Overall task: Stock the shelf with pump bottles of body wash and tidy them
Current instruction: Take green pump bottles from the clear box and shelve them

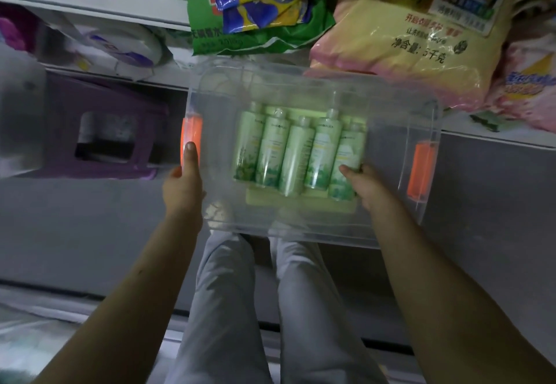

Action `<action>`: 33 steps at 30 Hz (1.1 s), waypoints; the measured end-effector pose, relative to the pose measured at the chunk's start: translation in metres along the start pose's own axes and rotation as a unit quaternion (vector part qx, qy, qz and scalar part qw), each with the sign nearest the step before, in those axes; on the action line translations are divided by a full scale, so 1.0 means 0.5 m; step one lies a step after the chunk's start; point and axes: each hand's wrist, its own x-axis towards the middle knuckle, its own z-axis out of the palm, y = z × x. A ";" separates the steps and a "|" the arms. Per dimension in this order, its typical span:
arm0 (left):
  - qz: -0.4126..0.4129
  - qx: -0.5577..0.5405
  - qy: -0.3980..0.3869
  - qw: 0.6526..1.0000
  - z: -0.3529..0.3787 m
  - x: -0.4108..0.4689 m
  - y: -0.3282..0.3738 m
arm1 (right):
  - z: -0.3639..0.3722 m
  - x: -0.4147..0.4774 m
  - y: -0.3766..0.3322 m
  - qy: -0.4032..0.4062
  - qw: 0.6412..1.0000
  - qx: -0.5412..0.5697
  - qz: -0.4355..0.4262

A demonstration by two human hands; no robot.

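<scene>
Stocking is judged to be at its very start. 5 pale green plastic bottles (296,156) are seen lying side by side on a pale yellow tray (258,201) inside a clear plastic box with orange latches (391,131), and none is seen on a shelf. Pump heads are not made out through the blur.

The box is held out in front of the body, above the grey-trousered legs (228,293) and the grey floor (75,218). The left hand (183,182) is clamped on the box's left end, its thumb laid straight along the left latch (191,131) and its other fingers hidden beneath. The right hand (365,186) is seen at the near right of the bottle row, thumb tip close to the rightmost bottle. Whether it lies under the clear floor or over a lid cannot be told, nor how far its fingers are curled.

Everything is judged to be left: the bottles are yet to be taken out, stood on a shelf and lined up.

The box's far edge overlaps the white shelf lip (496,134), just beneath a green plastic bag (258,31) and a yellow and pink plastic bag (415,52), both of which overhang that lip. A purple plastic stool (114,119) stands near on the left. Open floor is seen to the right and on the near side. No free gap for bottles is seen on the shelving in view.
</scene>
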 end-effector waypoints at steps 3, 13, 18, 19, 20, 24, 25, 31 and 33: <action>0.008 -0.006 -0.002 1.000 -0.006 0.005 -0.004 | -0.006 -0.062 -0.024 -0.011 0.995 0.099 0.013; 0.058 -0.110 -0.062 0.990 -0.091 -0.020 -0.001 | 0.093 -0.404 -0.095 -0.068 0.958 0.258 -0.105; 0.103 -0.190 -0.157 0.964 -0.305 -0.073 0.003 | 0.244 -0.627 -0.108 -0.143 0.933 0.296 -0.146; 0.105 -0.202 -0.186 0.956 -0.362 -0.084 -0.002 | 0.278 -0.673 -0.104 -0.163 0.932 0.283 -0.156; 0.108 -0.214 -0.210 0.948 -0.424 -0.095 -0.007 | 0.315 -0.720 -0.099 -0.183 0.933 0.261 -0.169; 0.165 -0.212 -0.245 0.932 -0.676 -0.129 -0.018 | 0.485 -0.891 -0.095 -0.217 0.938 0.128 -0.237; 0.188 -0.210 -0.241 0.929 -0.739 -0.137 -0.019 | 0.529 -0.931 -0.097 -0.230 0.935 0.100 -0.251; 0.239 -0.315 -0.166 0.904 -1.037 -0.144 -0.021 | 0.757 -1.123 -0.147 -0.378 0.868 -0.033 -0.321; 0.228 -0.356 -0.137 0.896 -1.104 -0.135 -0.017 | 0.816 -1.171 -0.169 -0.404 0.847 -0.073 -0.338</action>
